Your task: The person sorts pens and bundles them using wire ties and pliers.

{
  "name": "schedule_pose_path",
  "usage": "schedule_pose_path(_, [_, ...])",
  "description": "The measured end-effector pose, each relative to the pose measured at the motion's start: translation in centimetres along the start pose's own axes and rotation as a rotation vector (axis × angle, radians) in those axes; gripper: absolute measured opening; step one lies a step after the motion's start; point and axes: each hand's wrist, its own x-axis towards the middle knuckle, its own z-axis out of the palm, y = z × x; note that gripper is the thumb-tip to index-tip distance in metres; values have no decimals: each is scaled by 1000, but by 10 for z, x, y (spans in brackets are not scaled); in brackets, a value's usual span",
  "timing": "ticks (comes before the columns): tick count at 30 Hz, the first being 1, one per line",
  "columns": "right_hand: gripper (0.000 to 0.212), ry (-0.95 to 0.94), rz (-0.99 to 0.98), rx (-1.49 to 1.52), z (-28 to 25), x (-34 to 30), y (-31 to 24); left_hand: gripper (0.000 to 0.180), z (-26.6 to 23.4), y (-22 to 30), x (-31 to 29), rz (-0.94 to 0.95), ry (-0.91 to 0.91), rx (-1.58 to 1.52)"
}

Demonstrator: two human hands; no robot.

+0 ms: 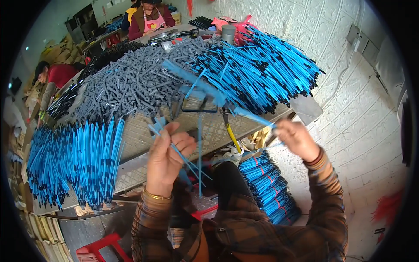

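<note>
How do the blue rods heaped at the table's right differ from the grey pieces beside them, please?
The blue rods are long and slender; the grey pieces are short. The blue rods lie mostly aligned; the grey pieces lie jumbled. Both are heaped on the table.

Blue rods [288, 65]: smooth, glossy plastic by look. Grey parts [135, 74]: matt plastic. Tabletop [136, 136]: matt, patterned. Bangle [158, 197]: shiny metal. Sleeve [325, 209]: matt cloth. Stool [91, 250]: smooth plastic.

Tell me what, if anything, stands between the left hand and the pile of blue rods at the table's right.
A blurred blue strip, reaching from the right hand, crosses the view between the left hand and the rod pile. A yellow-handled tool also lies there on the table.
</note>
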Motion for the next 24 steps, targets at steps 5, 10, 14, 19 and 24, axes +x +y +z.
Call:
schedule_pose_path(5, [10,-174,-39,158,47,-7,-3,18,34,-26,7,89,-131,127])
schedule_pose_path(10, [20,-148,-11,423,70,-4,-4,17,40,-37,7,397,186,162])
schedule_pose_path(14, [31,-261,-67,293,52,34,17,15,43,-30,-16,342,22,79])
schedule_pose_path(19, [30,279,59,-526,26,154,84,19,65,-28,-46,169,-114,216])
schedule_pose_path(24, [30,256,224,-756,30,186,118,25,49,-14,-68,-52,-318,210])
